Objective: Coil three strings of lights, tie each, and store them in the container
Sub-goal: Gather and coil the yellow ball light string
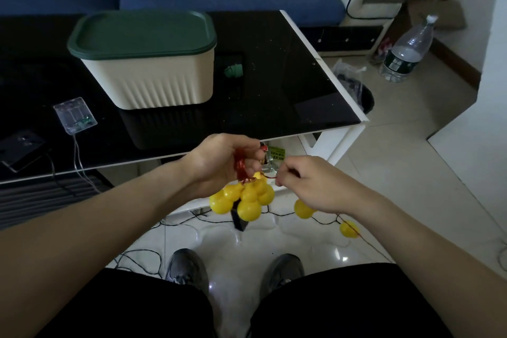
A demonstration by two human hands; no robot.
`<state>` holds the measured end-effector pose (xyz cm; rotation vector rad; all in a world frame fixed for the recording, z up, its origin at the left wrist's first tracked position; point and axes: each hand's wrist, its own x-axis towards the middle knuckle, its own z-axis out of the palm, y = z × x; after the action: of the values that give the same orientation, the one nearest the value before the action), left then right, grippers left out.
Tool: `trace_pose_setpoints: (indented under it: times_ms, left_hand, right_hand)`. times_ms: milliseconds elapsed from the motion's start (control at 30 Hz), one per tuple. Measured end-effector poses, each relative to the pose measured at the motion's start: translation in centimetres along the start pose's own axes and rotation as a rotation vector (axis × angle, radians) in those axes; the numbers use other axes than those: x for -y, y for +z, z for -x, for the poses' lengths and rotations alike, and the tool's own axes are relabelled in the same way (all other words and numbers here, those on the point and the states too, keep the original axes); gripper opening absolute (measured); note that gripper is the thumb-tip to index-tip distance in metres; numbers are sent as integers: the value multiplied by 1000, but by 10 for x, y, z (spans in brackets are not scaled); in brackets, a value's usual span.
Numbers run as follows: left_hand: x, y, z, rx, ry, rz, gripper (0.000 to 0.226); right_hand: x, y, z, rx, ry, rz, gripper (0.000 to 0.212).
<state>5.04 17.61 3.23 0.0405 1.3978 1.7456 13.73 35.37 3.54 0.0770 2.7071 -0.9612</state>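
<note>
Battery box (75, 115), clear, with thin wire: lying on the counter (288, 68) at 9 o'clock, uncoiled, judged still to be done. Container (145, 63), cream with green lid: at 11 o'clock, lid on, contents not visible. Left hand (219, 164): fingers clamped on the gathered yellow bulb cluster (242, 199) and red tie (241, 170), at centre. Right hand (310, 184): fingers pinched on the tie's free end. Loose yellow bulbs (349, 229) and wire: trailing on the floor at 4 o'clock. First tying judged under way; storing not begun.
</note>
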Motion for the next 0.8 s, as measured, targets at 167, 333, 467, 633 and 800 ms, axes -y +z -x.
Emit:
trace_pose_setpoints:
  times_ms: [167,333,467,633,800]
  left_hand:
    - [5,4,-2,1,47,33,19]
    - [8,7,-3,-73,115,89,6]
    - [13,11,-3,-40,117,30,16]
    - [22,17,1,85,49,-228,38]
    - [24,16,2,159,31,-415,51]
  right_hand:
    - [15,5,7,-50,-124,90,23]
    - [16,1,12,-66,-174,50,17]
    - [19,4,9,-47,-244,73,16]
    - [16,1,8,-86,-227,46,18]
    - [10,-1,8,-106,-178,-41,7]
